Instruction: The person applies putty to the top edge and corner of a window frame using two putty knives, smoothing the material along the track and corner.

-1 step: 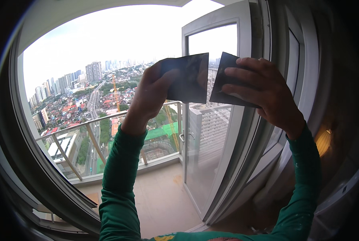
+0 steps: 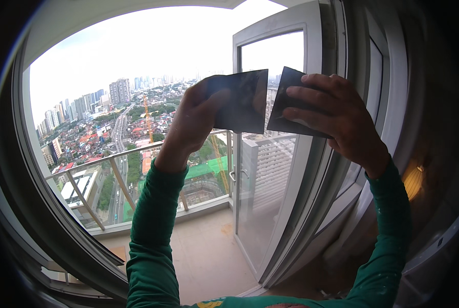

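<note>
Chest-high and well out in front of me, my left hand [image 2: 191,115] grips a dark, glossy, flat rectangular piece [image 2: 247,102] by its left side. The thumb lies across its near face, and the other fingers are mostly hidden behind it. My right hand [image 2: 345,113] holds a second dark flat piece [image 2: 285,105], its fingers spread over the near face and the thumb largely out of sight. A narrow gap, widest at the top, separates the two pieces' facing edges. Faint reflections show on the left piece. What kind of pieces these are I cannot make out.
A glass-paned door [image 2: 270,205] with a white frame stands open behind the pieces. Beyond lie a tiled balcony floor [image 2: 209,246], a metal railing [image 2: 111,160] and a city far below. Window frames [image 2: 360,190] run along the right, near a lit yellow lamp [image 2: 414,180].
The left piece has dropped very slightly, and the gap between the two pieces looks a touch narrower. Both hands keep their hold.
</note>
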`<act>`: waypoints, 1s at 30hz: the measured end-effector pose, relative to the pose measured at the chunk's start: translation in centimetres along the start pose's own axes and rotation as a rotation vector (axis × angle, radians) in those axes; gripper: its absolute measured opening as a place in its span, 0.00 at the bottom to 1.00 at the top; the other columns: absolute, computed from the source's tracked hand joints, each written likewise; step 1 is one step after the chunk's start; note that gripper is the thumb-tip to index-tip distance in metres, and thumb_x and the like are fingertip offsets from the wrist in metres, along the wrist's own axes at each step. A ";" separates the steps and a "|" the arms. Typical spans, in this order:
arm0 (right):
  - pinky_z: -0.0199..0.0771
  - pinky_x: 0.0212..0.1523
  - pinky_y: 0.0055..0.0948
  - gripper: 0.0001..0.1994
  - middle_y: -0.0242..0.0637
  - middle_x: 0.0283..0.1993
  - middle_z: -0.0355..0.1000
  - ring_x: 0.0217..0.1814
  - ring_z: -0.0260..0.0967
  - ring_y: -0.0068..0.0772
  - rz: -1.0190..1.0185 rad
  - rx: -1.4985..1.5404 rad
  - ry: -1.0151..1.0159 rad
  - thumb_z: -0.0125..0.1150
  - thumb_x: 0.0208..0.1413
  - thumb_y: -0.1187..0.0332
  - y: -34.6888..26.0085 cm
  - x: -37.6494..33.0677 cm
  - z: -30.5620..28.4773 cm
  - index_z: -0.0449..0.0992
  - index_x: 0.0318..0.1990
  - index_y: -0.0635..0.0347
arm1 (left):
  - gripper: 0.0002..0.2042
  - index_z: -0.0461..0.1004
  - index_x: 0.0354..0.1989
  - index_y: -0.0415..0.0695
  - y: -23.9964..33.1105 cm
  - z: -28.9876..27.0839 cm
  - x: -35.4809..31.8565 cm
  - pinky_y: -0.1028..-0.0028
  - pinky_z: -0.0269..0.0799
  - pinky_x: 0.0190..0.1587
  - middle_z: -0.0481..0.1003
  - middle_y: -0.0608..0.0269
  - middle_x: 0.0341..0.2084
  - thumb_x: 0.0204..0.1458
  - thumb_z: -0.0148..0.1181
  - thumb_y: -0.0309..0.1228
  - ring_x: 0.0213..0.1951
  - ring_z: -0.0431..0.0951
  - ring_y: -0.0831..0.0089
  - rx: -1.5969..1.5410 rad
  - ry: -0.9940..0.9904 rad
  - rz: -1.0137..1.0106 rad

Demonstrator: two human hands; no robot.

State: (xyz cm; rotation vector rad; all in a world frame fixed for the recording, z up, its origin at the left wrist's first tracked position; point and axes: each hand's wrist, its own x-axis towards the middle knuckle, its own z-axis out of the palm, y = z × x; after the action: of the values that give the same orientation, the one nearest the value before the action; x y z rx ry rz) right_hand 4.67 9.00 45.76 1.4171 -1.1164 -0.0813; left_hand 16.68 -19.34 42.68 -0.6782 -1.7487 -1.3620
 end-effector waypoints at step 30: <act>0.75 0.58 0.41 0.18 0.51 0.52 0.76 0.55 0.72 0.51 0.511 -0.380 0.662 0.51 0.56 0.79 19.1 16.4 3.7 0.76 0.55 0.66 | 0.15 0.72 0.55 0.31 1.2 -11.7 -8.5 0.71 0.82 0.45 0.80 0.54 0.43 0.62 0.53 0.24 0.40 0.84 0.69 0.110 0.447 -0.017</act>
State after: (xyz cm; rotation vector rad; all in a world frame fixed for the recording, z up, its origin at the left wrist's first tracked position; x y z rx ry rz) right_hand 0.28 0.36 69.30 0.7008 -0.8111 0.4852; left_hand 25.33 -29.69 37.30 -0.2692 -1.4562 -1.2988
